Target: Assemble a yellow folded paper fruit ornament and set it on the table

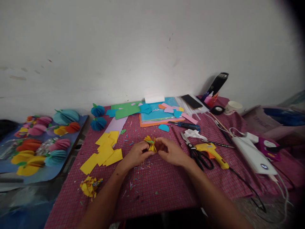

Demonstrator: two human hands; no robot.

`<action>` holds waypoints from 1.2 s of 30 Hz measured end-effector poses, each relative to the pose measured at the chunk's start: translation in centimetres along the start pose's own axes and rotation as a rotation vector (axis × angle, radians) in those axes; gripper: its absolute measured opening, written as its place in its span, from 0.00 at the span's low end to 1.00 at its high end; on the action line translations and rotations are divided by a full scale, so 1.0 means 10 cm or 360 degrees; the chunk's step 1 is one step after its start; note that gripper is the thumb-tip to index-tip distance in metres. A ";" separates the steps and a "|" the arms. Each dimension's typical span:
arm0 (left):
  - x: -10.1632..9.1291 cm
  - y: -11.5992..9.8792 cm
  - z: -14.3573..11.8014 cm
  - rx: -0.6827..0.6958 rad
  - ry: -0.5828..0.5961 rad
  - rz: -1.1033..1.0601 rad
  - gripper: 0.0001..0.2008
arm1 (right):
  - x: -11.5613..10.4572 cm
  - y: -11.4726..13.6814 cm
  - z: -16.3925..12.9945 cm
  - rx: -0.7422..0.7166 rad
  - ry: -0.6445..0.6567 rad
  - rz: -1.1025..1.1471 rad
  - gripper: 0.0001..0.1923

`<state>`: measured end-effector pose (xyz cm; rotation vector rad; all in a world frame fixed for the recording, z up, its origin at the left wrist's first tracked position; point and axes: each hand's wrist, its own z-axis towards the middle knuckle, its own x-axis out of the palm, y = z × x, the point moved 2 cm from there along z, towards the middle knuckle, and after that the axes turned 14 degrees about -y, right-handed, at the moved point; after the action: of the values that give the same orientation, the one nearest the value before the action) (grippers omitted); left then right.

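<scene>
A piece of yellow pleated paper (152, 147), fanned out with a green band round its middle, is between my two hands over the table. My left hand (139, 153) pinches it from the left, thumb along its lower edge. On the other side, my right hand (172, 152) curls its fingers against the right edge; its fingertips are partly hidden. Small paper scraps lie on the cloth around my hands. Left of them is a loose pile of yellow paper rectangles (105, 150). A crumpled yellow paper bundle (89, 187) sits nearer the front, beside my left forearm.
Black scissors (199, 157) and a yellow glue gun (213, 153) lie right of my right hand. Behind are a utility knife (188, 125) and coloured sheets (127, 111). A white power bank (254, 156) trails cables. Paper ornaments (30, 162) cover a blue board at left.
</scene>
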<state>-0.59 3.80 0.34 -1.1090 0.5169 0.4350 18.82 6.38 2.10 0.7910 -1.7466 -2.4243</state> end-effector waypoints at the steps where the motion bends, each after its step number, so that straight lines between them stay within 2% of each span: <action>1: 0.00 0.00 0.00 -0.0002 0.0004 -0.0012 0.13 | -0.02 0.00 0.00 0.0044 -0.0005 0.0024 0.15; 3: -0.01 0.00 0.00 0.0001 0.0017 -0.0035 0.12 | -0.02 -0.02 -0.01 0.0098 -0.0038 0.0007 0.10; 7: 0.00 0.01 -0.01 0.0000 0.0030 -0.0048 0.14 | 0.03 -0.08 0.00 0.0073 -0.0095 -0.0155 0.13; 14: 0.00 0.02 -0.02 -0.0011 0.0034 -0.0028 0.16 | 0.08 -0.10 0.00 0.0029 -0.0114 -0.0215 0.09; 24: -0.02 0.04 -0.01 -0.0026 0.0031 -0.0031 0.16 | -0.02 -0.07 0.03 0.0004 -0.0091 -0.0243 0.03; 29: -0.05 0.04 -0.01 -0.0035 0.0022 -0.0030 0.14 | -0.08 -0.01 0.07 -0.0084 -0.0036 -0.0252 0.10; 36: -0.07 0.01 -0.01 -0.0031 0.0009 -0.0007 0.15 | -0.05 -0.10 0.07 -0.0106 -0.0249 -0.0403 0.09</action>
<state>-1.25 3.74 0.65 -1.1303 0.5160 0.4339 19.16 7.53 1.59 0.8862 -1.6977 -2.7618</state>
